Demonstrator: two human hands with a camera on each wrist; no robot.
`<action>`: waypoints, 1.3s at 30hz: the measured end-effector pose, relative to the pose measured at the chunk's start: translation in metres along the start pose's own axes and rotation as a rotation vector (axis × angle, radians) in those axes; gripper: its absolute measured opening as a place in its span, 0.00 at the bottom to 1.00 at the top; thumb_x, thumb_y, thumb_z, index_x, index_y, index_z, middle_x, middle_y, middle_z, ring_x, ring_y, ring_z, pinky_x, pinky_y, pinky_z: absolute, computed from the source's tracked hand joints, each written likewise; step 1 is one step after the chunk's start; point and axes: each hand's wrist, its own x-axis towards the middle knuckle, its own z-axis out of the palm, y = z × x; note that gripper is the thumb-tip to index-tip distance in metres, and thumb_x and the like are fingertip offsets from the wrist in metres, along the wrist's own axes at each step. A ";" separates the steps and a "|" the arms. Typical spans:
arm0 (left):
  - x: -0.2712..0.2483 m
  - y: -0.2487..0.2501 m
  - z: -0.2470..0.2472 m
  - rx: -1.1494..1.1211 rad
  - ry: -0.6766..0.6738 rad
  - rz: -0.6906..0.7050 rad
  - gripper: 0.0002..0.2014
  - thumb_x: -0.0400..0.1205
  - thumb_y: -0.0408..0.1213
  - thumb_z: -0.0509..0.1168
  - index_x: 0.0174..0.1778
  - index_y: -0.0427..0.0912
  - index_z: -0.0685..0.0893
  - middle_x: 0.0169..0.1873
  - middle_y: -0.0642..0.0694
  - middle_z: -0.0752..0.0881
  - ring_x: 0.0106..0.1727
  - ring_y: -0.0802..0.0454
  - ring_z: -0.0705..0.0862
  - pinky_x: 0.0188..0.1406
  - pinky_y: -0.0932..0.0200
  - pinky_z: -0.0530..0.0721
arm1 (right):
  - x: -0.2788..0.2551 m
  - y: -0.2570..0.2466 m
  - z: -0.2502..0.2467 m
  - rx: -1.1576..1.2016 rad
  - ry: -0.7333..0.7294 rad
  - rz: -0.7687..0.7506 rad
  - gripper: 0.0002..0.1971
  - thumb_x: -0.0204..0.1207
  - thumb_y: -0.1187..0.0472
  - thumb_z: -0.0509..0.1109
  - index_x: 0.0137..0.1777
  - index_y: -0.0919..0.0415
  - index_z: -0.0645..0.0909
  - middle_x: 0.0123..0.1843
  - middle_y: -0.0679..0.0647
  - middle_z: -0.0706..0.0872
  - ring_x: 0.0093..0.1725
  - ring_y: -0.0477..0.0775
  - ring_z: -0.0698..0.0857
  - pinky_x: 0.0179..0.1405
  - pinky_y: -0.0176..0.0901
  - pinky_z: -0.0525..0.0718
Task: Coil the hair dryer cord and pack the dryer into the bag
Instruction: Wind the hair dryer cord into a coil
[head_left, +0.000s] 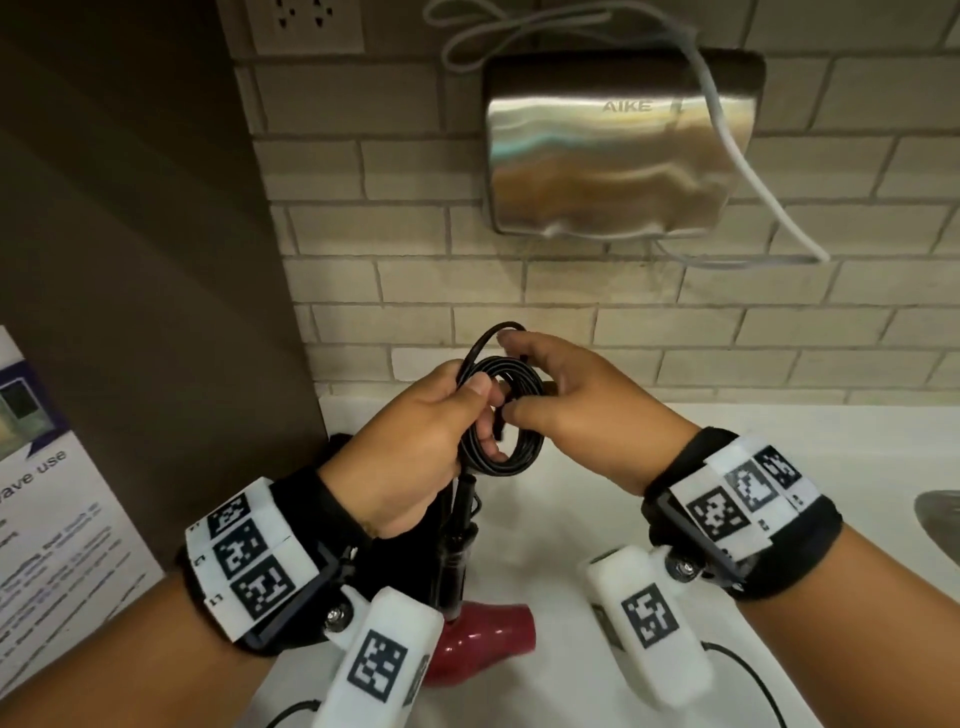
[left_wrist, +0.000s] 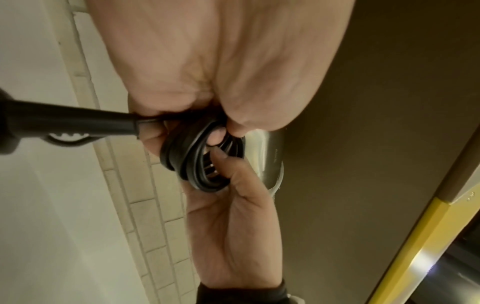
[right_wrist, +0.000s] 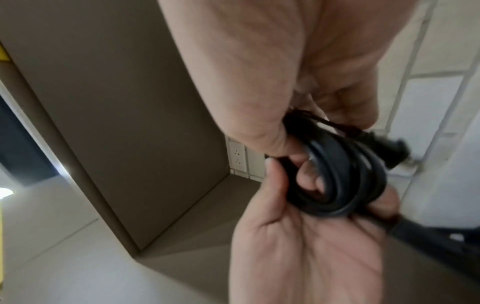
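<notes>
While my left hand (head_left: 415, 441) and right hand (head_left: 582, 405) both grip the coiled black cord (head_left: 501, 415), wrist rigs hide most of the red hair dryer (head_left: 488, 639); steel hand dryer (head_left: 618, 145) overhead.

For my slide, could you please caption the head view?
Both hands hold the coiled black cord above the red hair dryer.

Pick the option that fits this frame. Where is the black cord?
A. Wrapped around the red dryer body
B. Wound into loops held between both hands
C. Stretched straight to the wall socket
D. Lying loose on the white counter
B: the black cord forms a small coil, gripped by the left hand and pinched by the right hand, above the red dryer.
</notes>
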 end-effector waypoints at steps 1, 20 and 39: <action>0.001 -0.001 0.001 0.022 0.011 0.013 0.12 0.91 0.37 0.54 0.47 0.39 0.80 0.31 0.47 0.76 0.32 0.51 0.77 0.45 0.49 0.77 | 0.000 0.000 0.003 0.041 0.042 -0.009 0.33 0.76 0.69 0.71 0.82 0.54 0.71 0.74 0.49 0.82 0.61 0.49 0.88 0.64 0.37 0.84; 0.013 -0.010 0.003 0.417 0.126 0.159 0.13 0.91 0.43 0.53 0.62 0.41 0.79 0.61 0.39 0.82 0.54 0.46 0.88 0.41 0.53 0.94 | 0.000 0.008 0.009 0.158 0.088 0.006 0.26 0.71 0.70 0.77 0.65 0.47 0.81 0.51 0.58 0.90 0.48 0.61 0.92 0.47 0.53 0.94; 0.018 -0.017 0.007 0.267 0.040 0.058 0.16 0.90 0.47 0.55 0.63 0.39 0.78 0.58 0.39 0.87 0.48 0.38 0.93 0.52 0.34 0.91 | 0.006 0.030 0.020 0.895 0.090 0.204 0.10 0.79 0.68 0.68 0.60 0.62 0.79 0.40 0.54 0.88 0.36 0.50 0.87 0.45 0.46 0.83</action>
